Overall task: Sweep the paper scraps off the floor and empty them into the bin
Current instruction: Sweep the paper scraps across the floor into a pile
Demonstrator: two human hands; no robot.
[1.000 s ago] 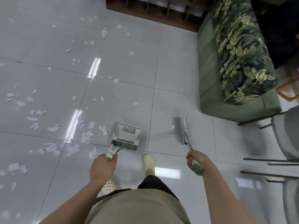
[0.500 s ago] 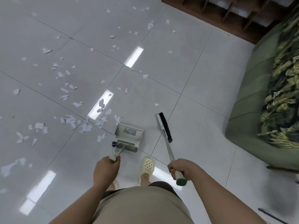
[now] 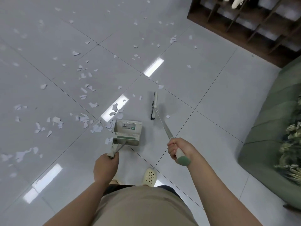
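Observation:
White paper scraps (image 3: 84, 119) lie scattered over the grey tiled floor, thickest to the left of the dustpan and thinner toward the far wall. A pale grey-green dustpan (image 3: 127, 132) stands on the floor just ahead of my feet. My left hand (image 3: 105, 167) grips the top of its handle. My right hand (image 3: 179, 149) grips the green-capped end of a broom handle. The broom head (image 3: 154, 105) with dark bristles rests on the floor to the right of the dustpan, a short gap apart. No bin is in view.
A green sofa (image 3: 267, 136) with a leaf-patterned cushion fills the right edge. A dark wooden shelf unit (image 3: 244, 26) stands at the top right. My foot in a cream clog (image 3: 149, 176) is between the two tools.
My view has swung left, shifting the sofa toward the right edge. The broom head has moved forward and now sits farther out beside the dustpan. The dustpan stays in my left hand.

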